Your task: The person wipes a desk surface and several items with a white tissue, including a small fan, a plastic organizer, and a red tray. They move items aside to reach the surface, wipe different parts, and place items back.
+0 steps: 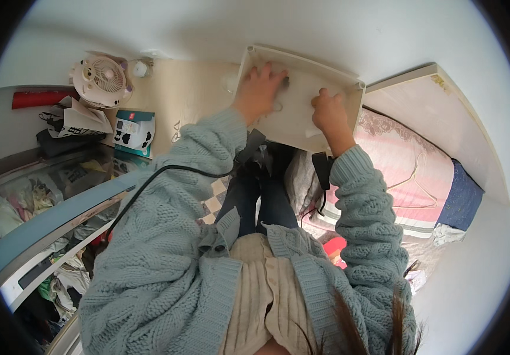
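Before me is a shallow cream plastic tray (299,111) with raised sides and round posts at its far corners. My left hand (259,95) is over its left part, fingers spread. A small dark thing (286,82) shows beside the fingers; it is too blurred to name. Over the tray's right part is my right hand (332,111), its fingers curled, and whether they enclose anything is hidden. A small pale piece (312,133) lies in the tray near the right wrist.
On a light tabletop (184,84) at left stand a pink fan (104,80), a small white clock (141,69) and a teal-and-white package (134,128). Clothes fill a glass-topped cabinet (59,217). At right, a white hanger (414,186) lies on pink striped bedding (388,146). A black cable (161,171) crosses my left sleeve.
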Tool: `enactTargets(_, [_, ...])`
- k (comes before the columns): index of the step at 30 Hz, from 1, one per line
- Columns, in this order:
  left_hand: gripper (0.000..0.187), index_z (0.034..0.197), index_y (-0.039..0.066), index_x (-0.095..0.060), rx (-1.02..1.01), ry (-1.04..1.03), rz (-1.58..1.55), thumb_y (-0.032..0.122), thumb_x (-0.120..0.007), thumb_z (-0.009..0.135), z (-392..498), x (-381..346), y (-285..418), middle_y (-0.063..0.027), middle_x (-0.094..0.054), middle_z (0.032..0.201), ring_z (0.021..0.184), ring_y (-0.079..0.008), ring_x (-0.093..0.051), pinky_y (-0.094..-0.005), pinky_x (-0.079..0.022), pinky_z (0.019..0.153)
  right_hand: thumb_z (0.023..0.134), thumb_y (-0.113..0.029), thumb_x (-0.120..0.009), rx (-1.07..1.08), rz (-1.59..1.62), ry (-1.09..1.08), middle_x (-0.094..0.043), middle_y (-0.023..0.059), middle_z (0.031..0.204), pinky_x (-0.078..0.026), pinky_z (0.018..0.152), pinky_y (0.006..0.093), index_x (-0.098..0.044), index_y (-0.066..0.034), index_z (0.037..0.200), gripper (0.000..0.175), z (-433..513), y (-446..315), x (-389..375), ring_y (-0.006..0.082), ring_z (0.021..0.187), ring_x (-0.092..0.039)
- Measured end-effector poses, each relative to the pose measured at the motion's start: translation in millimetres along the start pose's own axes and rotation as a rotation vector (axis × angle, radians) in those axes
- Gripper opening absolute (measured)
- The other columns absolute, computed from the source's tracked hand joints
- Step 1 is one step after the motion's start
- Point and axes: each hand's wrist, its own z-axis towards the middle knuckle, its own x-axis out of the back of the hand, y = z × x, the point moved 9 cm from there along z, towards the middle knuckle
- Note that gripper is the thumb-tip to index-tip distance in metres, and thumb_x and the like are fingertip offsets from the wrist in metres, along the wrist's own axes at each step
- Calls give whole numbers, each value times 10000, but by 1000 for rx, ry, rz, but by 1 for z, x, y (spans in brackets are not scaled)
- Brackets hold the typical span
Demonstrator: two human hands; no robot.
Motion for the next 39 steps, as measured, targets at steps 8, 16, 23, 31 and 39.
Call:
enactTargets(8, [888,1267,147,-381,136,-97,-293,274,-792,491,16,-14,-28,-227,-335,1232,1057,-440,-425,-449,-389,885,770,-143,-536,3,134,-15,-535,217,929,-473,710,458,-436,0,941,245,13,13,-24,400,811,-575])
enactTargets(16, [725,1170,130,-465,253,76,-83,273,-754,521,26,-33,-5,-206,-370,1168,1061,-442,-375,-522,-389,789,705,-130,-555,-45,247,-38,-577,244,892,-443,724,460,-452,12,893,257,1,20,-18,394,853,-560])
enactTargets(23, [636,1114,140,-511,202,23,-165,203,-737,522,25,-12,5,-193,-365,1160,1026,-431,-384,-525,-397,757,679,-125,-583,55,243,17,-601,222,866,-453,703,437,-516,-39,994,334,-6,9,5,381,824,-574])
enactTargets(31, [546,1055,87,-500,100,531,-343,209,-686,557,-43,113,-44,-115,-491,1034,999,-300,-484,-433,-402,819,745,-222,-647,261,434,-62,-615,196,823,-469,637,415,-505,-41,962,316,-51,-68,37,375,739,-590])
enactTargets(39, [640,1094,57,-472,797,114,-66,353,-710,579,-105,8,-262,-129,-428,1114,1003,-365,-437,-450,-390,824,765,-196,-605,597,552,-419,-568,206,784,-468,622,440,-413,-34,967,323,-124,-223,-65,384,708,-577])
